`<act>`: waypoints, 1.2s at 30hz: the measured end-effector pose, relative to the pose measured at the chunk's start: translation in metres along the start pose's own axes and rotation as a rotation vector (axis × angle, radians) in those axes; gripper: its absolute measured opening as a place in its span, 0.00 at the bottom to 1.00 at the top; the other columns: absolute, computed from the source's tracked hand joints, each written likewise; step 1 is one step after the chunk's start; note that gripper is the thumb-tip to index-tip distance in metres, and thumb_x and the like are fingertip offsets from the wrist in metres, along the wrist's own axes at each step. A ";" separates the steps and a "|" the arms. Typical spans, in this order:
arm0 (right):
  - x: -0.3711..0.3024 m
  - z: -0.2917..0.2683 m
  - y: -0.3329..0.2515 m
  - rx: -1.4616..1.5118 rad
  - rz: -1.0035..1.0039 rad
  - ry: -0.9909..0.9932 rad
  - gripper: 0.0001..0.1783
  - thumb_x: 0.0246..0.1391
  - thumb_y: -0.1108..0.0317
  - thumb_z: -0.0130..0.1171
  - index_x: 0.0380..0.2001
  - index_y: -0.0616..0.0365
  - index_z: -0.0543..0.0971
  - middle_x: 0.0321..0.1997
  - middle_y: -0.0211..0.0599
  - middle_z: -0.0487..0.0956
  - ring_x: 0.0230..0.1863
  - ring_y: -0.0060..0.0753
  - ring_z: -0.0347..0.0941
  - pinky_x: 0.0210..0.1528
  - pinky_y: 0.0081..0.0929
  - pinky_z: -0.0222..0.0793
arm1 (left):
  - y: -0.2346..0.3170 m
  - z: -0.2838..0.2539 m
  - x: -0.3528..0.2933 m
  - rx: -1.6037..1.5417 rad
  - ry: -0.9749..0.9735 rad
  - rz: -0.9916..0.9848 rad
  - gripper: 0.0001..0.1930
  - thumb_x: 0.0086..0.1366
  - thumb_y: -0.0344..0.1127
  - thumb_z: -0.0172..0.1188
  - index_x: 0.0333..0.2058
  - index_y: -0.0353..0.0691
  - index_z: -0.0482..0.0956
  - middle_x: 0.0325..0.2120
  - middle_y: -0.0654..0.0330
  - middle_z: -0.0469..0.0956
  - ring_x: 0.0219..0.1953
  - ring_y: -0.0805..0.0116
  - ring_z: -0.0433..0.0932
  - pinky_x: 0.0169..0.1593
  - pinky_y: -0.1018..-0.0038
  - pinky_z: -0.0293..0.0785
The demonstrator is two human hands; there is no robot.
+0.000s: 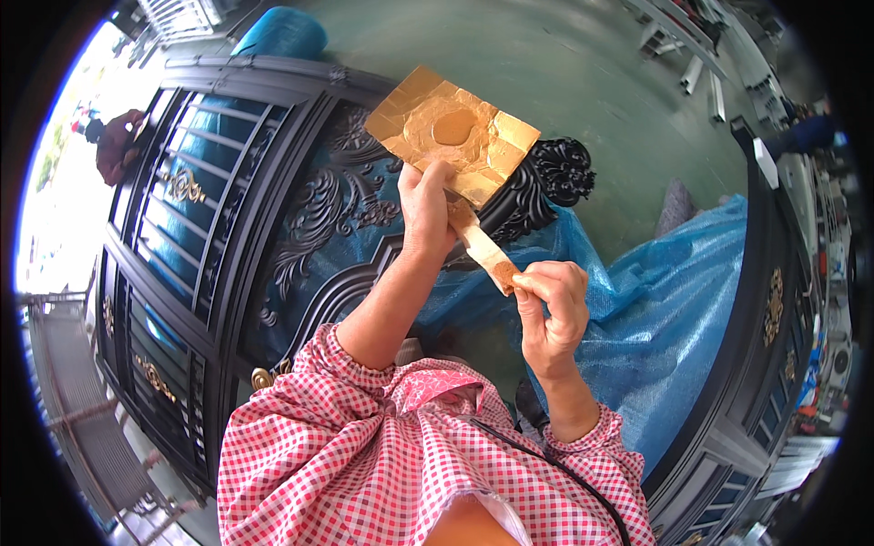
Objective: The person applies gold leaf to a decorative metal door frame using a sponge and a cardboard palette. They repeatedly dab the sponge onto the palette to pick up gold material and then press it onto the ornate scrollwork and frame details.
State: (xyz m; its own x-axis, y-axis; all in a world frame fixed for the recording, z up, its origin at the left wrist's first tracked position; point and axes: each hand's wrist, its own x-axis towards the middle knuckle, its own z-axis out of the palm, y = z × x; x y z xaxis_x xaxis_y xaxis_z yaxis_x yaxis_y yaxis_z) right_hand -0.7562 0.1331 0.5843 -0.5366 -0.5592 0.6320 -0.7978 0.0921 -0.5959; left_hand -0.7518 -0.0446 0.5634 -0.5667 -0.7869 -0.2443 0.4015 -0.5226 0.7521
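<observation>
The left hand [425, 211] grips the creased, square gold card [411, 98] above the black scrollwork metal gate [264, 223]; it looks light and bendable, best held by its rim, clear of the wet-looking gold puddle [452, 127]. The right hand [553, 314] pinches a thin tan strip [482, 247], whose upper end is hard to make out. Loose blue bubble wrap [678, 337] crowds the right side.

The creased square gold sheet [407, 111] looks like glossy, foil-faced paper; the black scrollwork gate [250, 237], smooth satin metal — the crumpled blue sheeting [669, 309], shiny translucent plastic — and the pink-checked shirt [346, 455], matt cloth.
</observation>
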 end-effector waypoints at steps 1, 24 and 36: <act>-0.001 -0.004 0.002 -0.004 -0.003 0.029 0.07 0.47 0.72 0.61 0.32 0.53 0.75 0.31 0.30 0.75 0.33 0.32 0.71 0.44 0.33 0.61 | -0.006 0.007 0.001 -0.002 -0.017 -0.013 0.14 0.54 0.22 0.46 0.41 0.29 0.67 0.35 0.53 0.74 0.33 0.65 0.77 0.37 0.72 0.77; -0.301 -0.101 0.083 -0.490 1.230 -0.507 0.08 0.43 0.63 0.59 0.25 0.56 0.76 0.33 0.47 0.78 0.35 0.52 0.74 0.36 0.44 0.69 | -0.084 0.087 0.019 0.186 -0.287 -0.229 0.10 0.55 0.23 0.49 0.38 0.33 0.69 0.30 0.60 0.73 0.30 0.70 0.73 0.34 0.74 0.73; -0.023 -0.182 0.107 -0.080 0.414 0.183 0.21 0.38 0.76 0.68 0.40 0.60 0.76 0.34 0.39 0.77 0.30 0.34 0.75 0.31 0.25 0.73 | -0.177 0.190 -0.028 0.174 -0.279 -0.277 0.05 0.54 0.25 0.51 0.32 0.38 0.70 0.22 0.65 0.69 0.20 0.77 0.67 0.25 0.79 0.69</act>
State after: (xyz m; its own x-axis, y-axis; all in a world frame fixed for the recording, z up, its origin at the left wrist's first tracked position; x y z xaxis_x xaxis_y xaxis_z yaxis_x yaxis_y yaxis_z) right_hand -0.8789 0.3060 0.5965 -0.8489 -0.3075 0.4299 -0.5205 0.3451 -0.7810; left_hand -0.9442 0.1322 0.5536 -0.8182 -0.4935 -0.2950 0.0927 -0.6196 0.7794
